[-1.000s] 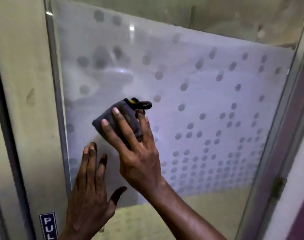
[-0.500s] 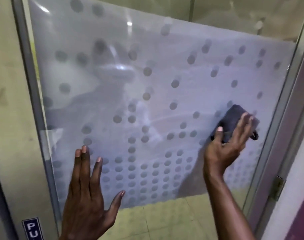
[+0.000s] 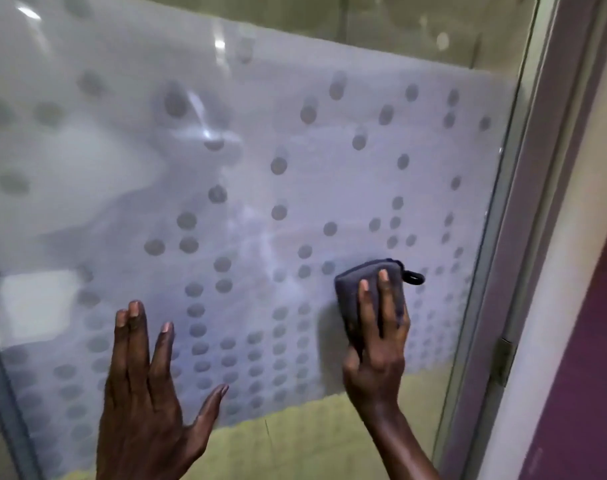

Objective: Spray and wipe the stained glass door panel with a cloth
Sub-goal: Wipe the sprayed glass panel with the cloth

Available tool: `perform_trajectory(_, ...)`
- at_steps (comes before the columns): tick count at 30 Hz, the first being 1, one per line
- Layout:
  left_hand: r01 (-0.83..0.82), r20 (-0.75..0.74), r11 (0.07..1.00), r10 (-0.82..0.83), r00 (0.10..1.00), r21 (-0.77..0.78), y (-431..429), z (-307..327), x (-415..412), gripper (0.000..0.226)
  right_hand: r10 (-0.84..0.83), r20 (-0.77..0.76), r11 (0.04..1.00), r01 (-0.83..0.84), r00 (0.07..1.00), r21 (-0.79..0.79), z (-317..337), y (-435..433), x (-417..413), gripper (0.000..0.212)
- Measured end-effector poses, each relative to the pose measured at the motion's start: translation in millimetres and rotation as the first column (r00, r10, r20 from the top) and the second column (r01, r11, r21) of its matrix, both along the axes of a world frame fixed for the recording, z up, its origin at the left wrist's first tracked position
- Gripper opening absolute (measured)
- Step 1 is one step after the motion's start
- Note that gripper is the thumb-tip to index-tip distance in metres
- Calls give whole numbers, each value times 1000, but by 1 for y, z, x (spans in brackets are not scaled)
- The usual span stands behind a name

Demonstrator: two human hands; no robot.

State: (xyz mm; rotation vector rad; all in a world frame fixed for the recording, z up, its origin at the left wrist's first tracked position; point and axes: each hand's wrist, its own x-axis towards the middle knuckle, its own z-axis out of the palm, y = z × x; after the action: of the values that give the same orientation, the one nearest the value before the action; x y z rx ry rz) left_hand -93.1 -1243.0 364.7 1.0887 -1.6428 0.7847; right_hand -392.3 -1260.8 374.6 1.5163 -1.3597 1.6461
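Note:
The glass door panel [image 3: 329, 174] fills the view, covered by a frosted film with rows of grey dots. My right hand [image 3: 378, 344] presses a folded dark grey cloth [image 3: 354, 285] flat against the glass at the lower right; a black loop sticks out of the cloth's upper right corner. My left hand [image 3: 146, 403] rests flat on the glass at the lower left, fingers spread, holding nothing. No spray bottle is in view.
A metal door frame [image 3: 523, 237] runs down the right side, with a hinge [image 3: 502, 358] low on it. A purple wall [image 3: 586, 358] lies beyond. Clear glass above and below the film shows a tiled floor [image 3: 295, 445].
My right hand swept the cloth from the left side of the panel across to the right, then back a little leftward and lower. My left hand stayed flat on the glass. The view shifted right.

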Motion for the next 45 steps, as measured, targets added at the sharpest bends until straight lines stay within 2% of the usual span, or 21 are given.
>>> perform_trajectory(2, -15, -2, 1000, 15, 1000, -3, 1, -2, -7, 118, -35, 315, 999, 46, 948, -28, 12, -8, -29, 85)
perform_trajectory(5, 12, 44, 1000, -12, 999, 1, 3, -6, -26, 115, 27, 704, 989, 83, 709, -122, 40, -20, -57, 72)
perform_trajectory(7, 49, 85, 999, -51, 995, 19, 3, -8, -41, 114, 86, 799, 984, 76, 595, -162, 61, -24, -57, 71)
perform_trajectory(8, 61, 97, 997, -64, 993, 37, 2, -9, -49, 115, 97, 800, 982, 74, 592, -174, 70, -25, -50, 70)
perform_trajectory(10, 75, 98, 995, -82, 992, 73, -1, -9, -61, 119, 105, 691, 977, 55, 715, -205, 83, -24, -27, 67)
perform_trajectory(13, 68, 92, 994, -76, 993, 87, -8, -10, -71, 120, 123, 174, 977, -89, 977, -193, 84, -16, 22, 79)
perform_trajectory(14, 60, 100, 995, -68, 993, 84, -10, -10, -71, 119, 149, -38, 978, -153, 988, -144, 79, -13, 37, 89)
perform_trajectory(16, 48, 108, 996, -56, 993, 78, -13, -12, -71, 119, 186, -387, 974, -221, 903, -47, 69, -10, 50, 90)
perform_trajectory(18, 37, 95, 996, -45, 994, 83, -12, -12, -74, 120, 121, -574, 978, -197, 810, -73, 66, -10, 39, 75)
perform_trajectory(19, 37, 83, 996, -43, 996, 79, -11, -11, -76, 120, 78, -584, 978, -175, 808, -111, 69, -10, 29, 76)
perform_trajectory(21, 25, 69, 997, -30, 997, 75, -10, -8, -82, 120, 49, -450, 983, -123, 892, -136, 82, -12, 4, 93)
perform_trajectory(24, 36, 57, 997, -40, 998, 72, -10, 0, -90, 118, 7, 18, 984, -3, 1000, -175, 113, -17, -38, 99)
perform_trajectory(27, 39, 83, 996, -45, 996, 75, -13, 10, -92, 113, 64, 533, 967, 79, 843, -241, 156, -23, -66, 79)
perform_trajectory(29, 27, 102, 997, -34, 994, 70, -14, 14, -91, 114, 133, 679, 956, 87, 722, -279, 178, -24, -60, 76)
perform_trajectory(30, 24, 107, 998, -30, 994, 64, -15, 14, -91, 115, 142, 687, 951, 94, 713, -294, 184, -25, -48, 75)
perform_trajectory(32, 21, 105, 999, -27, 994, 50, -15, 13, -92, 117, 133, 571, 944, 72, 810, -321, 185, -24, -15, 71)
perform_trajectory(35, 4, 100, 999, -8, 995, 37, -16, 11, -97, 119, 169, 73, 939, -138, 983, -315, 159, -17, 38, 75)
perform_trajectory(37, -12, 98, 998, 7, 995, 54, -15, 8, -109, 117, 232, -316, 932, -304, 920, -199, 130, -11, 60, 78)
perform_trajectory(39, -49, 88, 993, 39, 995, 111, -13, 2, -124, 118, 221, -536, 924, -351, 815, -154, 109, -9, 63, 65)
perform_trajectory(42, -52, 118, 992, 38, 992, 116, -12, -9, -140, 123, 125, -618, 918, -326, 776, -225, 120, -12, 35, 54)
perform_trajectory(45, 16, 83, 998, -21, 996, 60, -17, -10, -141, 120, 86, -400, 942, -205, 912, -265, 163, -20, -19, 79)
